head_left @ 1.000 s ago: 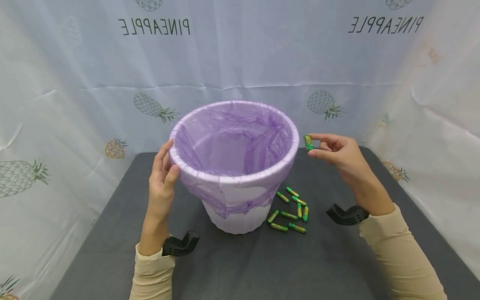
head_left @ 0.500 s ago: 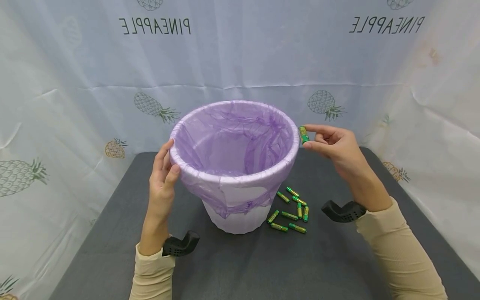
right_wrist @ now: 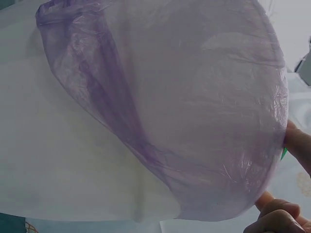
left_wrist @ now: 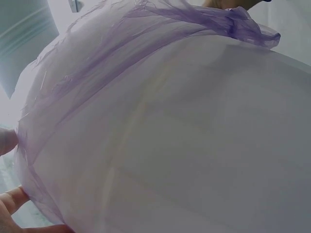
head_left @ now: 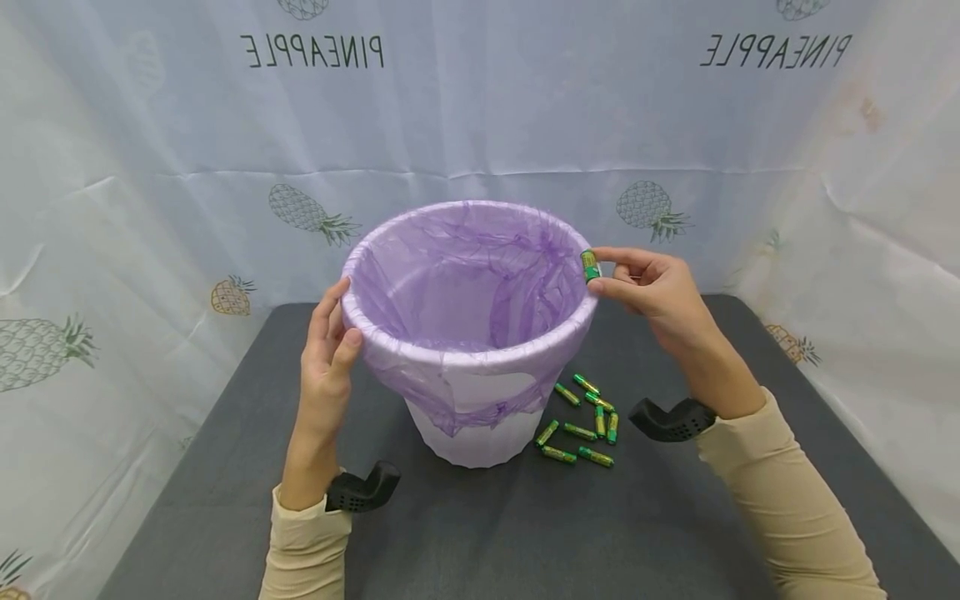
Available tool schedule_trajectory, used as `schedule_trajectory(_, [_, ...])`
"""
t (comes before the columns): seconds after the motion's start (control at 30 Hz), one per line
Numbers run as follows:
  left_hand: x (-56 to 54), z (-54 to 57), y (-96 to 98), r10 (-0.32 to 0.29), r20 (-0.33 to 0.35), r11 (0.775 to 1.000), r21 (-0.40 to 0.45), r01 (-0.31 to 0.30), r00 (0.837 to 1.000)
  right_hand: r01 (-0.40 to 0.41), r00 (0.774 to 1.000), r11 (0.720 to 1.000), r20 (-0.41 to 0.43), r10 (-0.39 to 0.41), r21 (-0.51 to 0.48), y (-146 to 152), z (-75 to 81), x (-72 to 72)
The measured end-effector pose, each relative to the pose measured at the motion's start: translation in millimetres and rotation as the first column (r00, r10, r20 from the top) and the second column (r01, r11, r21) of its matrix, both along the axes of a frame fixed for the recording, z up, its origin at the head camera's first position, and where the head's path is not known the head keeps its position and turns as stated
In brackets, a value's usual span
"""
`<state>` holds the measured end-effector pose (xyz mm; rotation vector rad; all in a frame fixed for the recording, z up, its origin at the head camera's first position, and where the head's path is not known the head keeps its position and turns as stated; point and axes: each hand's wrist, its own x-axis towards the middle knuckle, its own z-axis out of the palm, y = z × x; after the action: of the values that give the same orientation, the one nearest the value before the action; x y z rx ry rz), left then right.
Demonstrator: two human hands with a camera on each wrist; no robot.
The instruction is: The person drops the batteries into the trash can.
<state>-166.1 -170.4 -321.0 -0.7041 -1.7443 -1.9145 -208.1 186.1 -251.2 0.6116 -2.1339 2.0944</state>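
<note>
A white trash bin (head_left: 476,443) stands upright, lined with a thin purple plastic bag (head_left: 457,304) folded over its rim. My left hand (head_left: 327,367) rests its fingertips and thumb against the outside of the bagged rim at the left. In the left wrist view, those fingertips (left_wrist: 14,198) touch the bag from outside. My right hand (head_left: 663,296) pinches a green and gold battery (head_left: 590,265) between thumb and forefinger, held upright right at the bin's right rim. In the right wrist view, the bin hides most of that battery, leaving a green sliver (right_wrist: 284,154).
Several matching batteries (head_left: 579,431) lie loosely on the dark grey tabletop (head_left: 480,533), right of the bin's base. A pale curtain (head_left: 480,100) with pineapple prints encloses the back and sides. Each wrist wears a black camera mount (head_left: 675,419).
My right hand has moved left and slightly up, bringing the pinched battery from beside the bin to its right rim. The left hand has stayed at the rim.
</note>
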Motion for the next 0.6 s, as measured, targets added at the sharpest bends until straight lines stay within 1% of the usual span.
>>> schedule_trajectory(0.17, [-1.5, -0.9, -0.4, -0.011, -0.021, 1.0, -0.001, 0.011, 1.0, 0.001, 1.0, 1.0, 0.008, -0.001, 0.001, -1.4, -2.2, -0.8])
schedule_trajectory(0.33, [-1.7, -0.4, 0.0, -0.007, -0.025, 1.0, 0.003, 0.007, 1.0, -0.006, 1.0, 1.0, -0.001, 0.006, 0.004, -1.9, -3.3, -1.3])
schedule_trajectory(0.47, [-1.4, 0.2, 0.3, -0.007, -0.021, 1.0, 0.003, 0.007, 1.0, -0.01, 1.0, 1.0, -0.01, 0.01, -0.003, -2.4, -4.4, -1.1])
schedule_trajectory(0.6, [-0.5, 0.0, 0.9, 0.0, -0.006, 1.0, 0.004, 0.0, 1.0, -0.005, 1.0, 0.999, -0.027, 0.004, -0.033, -1.6, -7.8, -0.1])
